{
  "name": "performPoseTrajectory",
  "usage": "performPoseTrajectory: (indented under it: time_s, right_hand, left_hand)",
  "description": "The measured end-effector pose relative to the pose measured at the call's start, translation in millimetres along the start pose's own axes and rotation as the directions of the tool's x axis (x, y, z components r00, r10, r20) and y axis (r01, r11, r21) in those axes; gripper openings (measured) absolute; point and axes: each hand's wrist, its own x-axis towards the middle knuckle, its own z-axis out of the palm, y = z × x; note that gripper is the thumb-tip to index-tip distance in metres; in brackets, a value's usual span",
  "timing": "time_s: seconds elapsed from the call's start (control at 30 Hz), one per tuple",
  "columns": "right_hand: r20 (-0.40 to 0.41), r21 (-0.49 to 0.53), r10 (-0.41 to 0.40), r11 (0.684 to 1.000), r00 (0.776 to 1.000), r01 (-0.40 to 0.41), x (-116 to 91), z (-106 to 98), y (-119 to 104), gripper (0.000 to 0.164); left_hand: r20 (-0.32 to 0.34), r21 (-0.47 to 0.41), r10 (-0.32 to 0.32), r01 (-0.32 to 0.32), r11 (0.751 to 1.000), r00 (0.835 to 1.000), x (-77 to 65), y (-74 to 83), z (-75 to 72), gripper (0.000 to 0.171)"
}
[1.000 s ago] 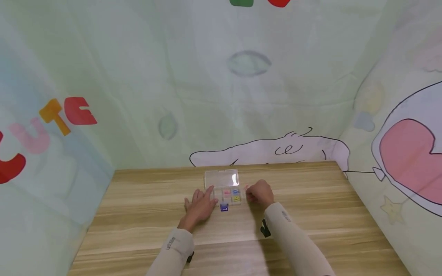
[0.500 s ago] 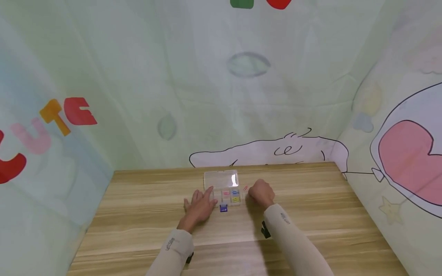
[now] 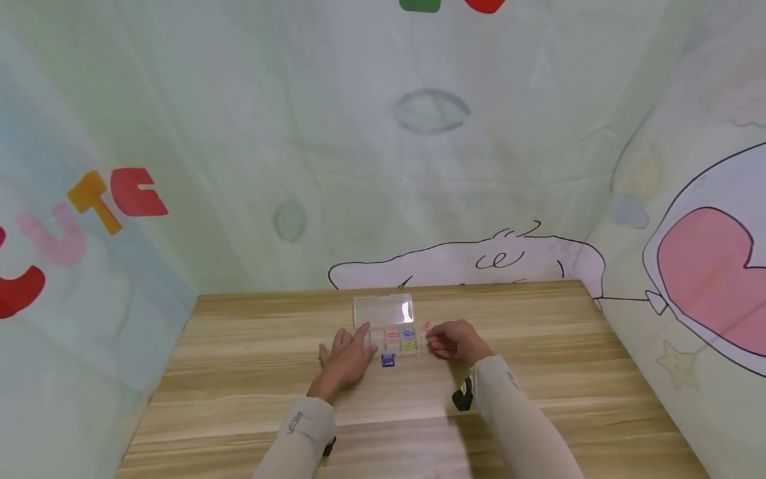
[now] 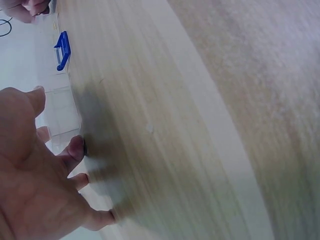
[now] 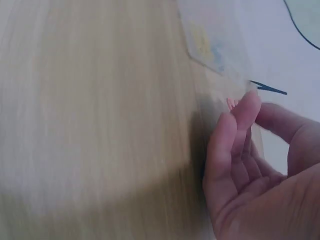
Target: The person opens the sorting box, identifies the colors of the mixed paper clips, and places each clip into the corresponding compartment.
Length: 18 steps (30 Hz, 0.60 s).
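A clear plastic compartment box (image 3: 391,341) lies on the table, its transparent lid (image 3: 383,311) folded back. Small pink (image 3: 392,335), blue (image 3: 408,333) and yellow (image 3: 409,345) pieces sit in separate compartments. A blue latch (image 3: 387,360) sticks out at the front edge. My left hand (image 3: 348,356) rests with spread fingers at the box's left end, thumb and index against it. Just right of the box, my right hand (image 3: 457,341) has loosely bent fingers beside a small pink clip-like piece (image 3: 427,326). In the right wrist view, the pink piece (image 5: 231,103) shows right at the fingertips.
The wooden table (image 3: 251,399) runs back to a printed fabric backdrop (image 3: 359,166), with more fabric at both sides. Both forearms wear light sleeves (image 3: 520,416) with dark wrist devices (image 3: 463,395).
My right hand was curled closer into a fist; its fingers have since loosened and stretched toward the pink piece, the wrist shifting right. The left hand and box stay put.
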Motion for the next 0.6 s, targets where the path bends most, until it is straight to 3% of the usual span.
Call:
performPoseTrajectory:
  time_s: [0.37,0.6]
  right_hand:
    - [0.137,0.130,0.030,0.990,0.990,-0.048,-11.4,15.4,-20.0,0.010]
    - [0.190,0.143,0.013,0.989,0.982,-0.041,-15.0,28.6,-27.0,0.009]
  left_hand:
    - [-0.006,-0.010,0.006,-0.006,1.000,1.000,-0.1,-0.6,-0.5,0.059]
    - [-0.007,-0.008,0.025,-0.025,1.000,1.000,0.3,-1.4,-1.6,0.058]
